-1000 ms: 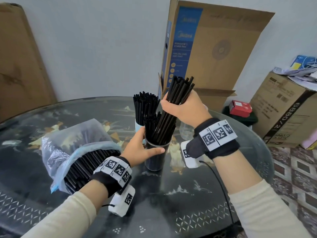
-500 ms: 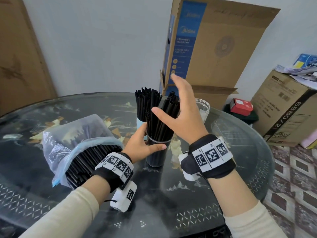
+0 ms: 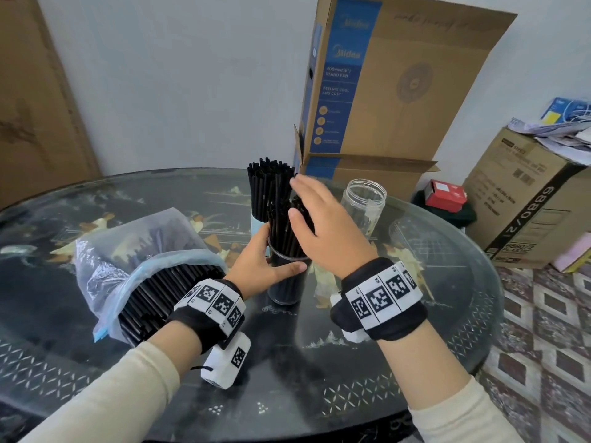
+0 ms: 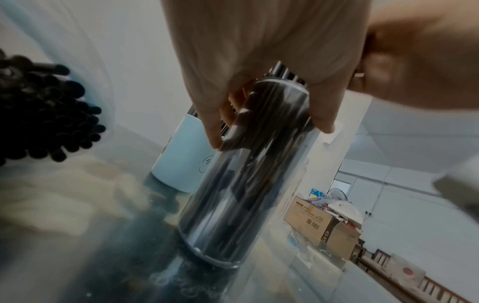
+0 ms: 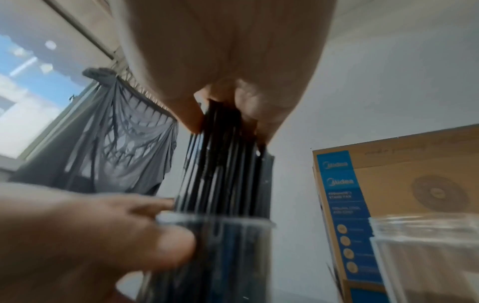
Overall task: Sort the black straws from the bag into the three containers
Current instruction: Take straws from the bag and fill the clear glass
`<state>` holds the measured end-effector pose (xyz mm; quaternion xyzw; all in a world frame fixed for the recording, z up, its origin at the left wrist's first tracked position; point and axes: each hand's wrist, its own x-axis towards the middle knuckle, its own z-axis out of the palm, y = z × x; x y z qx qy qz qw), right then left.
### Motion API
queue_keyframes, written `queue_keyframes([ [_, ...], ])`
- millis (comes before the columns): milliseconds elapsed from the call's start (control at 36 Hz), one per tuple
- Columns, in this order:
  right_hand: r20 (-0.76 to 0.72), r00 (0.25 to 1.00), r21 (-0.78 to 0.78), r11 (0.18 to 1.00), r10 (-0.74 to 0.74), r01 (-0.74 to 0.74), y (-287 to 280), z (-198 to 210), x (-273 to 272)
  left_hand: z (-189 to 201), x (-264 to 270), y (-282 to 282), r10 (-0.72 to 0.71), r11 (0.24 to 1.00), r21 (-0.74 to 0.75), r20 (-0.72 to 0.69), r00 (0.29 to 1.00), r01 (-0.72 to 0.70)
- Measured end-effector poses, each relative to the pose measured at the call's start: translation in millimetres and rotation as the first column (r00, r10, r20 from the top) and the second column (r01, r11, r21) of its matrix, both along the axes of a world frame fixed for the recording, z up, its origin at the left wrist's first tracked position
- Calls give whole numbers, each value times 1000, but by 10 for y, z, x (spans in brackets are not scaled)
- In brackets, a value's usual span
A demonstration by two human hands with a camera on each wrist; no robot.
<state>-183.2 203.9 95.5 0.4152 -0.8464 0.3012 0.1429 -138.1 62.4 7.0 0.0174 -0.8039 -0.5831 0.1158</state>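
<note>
A tall clear glass (image 3: 285,284) packed with black straws (image 3: 281,225) stands mid-table. My left hand (image 3: 271,254) grips it just under the rim, thumb in front. My right hand (image 3: 316,219) lies with straight fingers on the straw tops, holding nothing. In the right wrist view the right hand's fingertips (image 5: 249,106) touch the straw ends (image 5: 228,174) above the glass (image 5: 215,256). A light blue cup (image 3: 257,222) full of straws (image 3: 268,187) stands just behind. An empty clear jar (image 3: 363,206) is to the right. The plastic bag (image 3: 144,251) of straws (image 3: 160,298) lies at left.
The round glass-topped table (image 3: 319,394) carries everything. A tall cardboard fan box (image 3: 399,91) leans behind the containers. More boxes (image 3: 527,199) and a red carton (image 3: 446,195) stand beyond the right edge. The left wrist view shows the cup (image 4: 184,155) close beside the glass (image 4: 246,194).
My right hand let go of the bundle of straws it was holding in the glass, opened, and came down flat onto their tops. The left hand kept hold of the glass.
</note>
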Motion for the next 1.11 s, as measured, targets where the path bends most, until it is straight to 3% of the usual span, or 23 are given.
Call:
queue_keyframes([
  [56, 50, 999, 58, 998, 6, -9, 32, -77, -13, -17, -7, -3, -11, 1000, -15, 9, 1000, 12],
  [250, -6, 1000, 117, 993, 31, -30, 104, -106, -22, -19, 29, -114, -80, 996, 37, 51, 995, 78],
  [389, -138, 989, 51, 998, 48, -41, 55, -115, 65, 0, 66, -181, -7, 1000, 28, 5, 1000, 7],
  [528, -131, 991, 187, 982, 4, 21, 28, -335, 100, -50, 35, -170, -27, 995, 98, -6, 1000, 28],
  [667, -41, 999, 156, 988, 24, -17, 57, -210, 97, -112, 33, -152, -41, 988, 149, -10, 999, 42],
  [722, -7, 999, 65, 997, 50, -49, 42, -87, 140, -114, 25, -158, -42, 990, 138, -7, 999, 43],
  [806, -87, 989, -50, 991, 123, -128, -27, 66, 227, -121, 19, -172, -44, 990, 136, -6, 999, 45],
  [889, -193, 975, 47, 994, 110, -103, -82, 36, 230, -133, 15, -182, -48, 990, 135, -17, 999, 50],
  [1028, -192, 981, 181, 983, 24, 12, -28, -288, 211, -138, 13, -179, -40, 990, 134, -42, 998, 45],
  [1111, -211, 977, 177, 984, 21, 18, 0, -297, 230, -161, 14, -162, -38, 990, 135, -62, 997, 46],
])
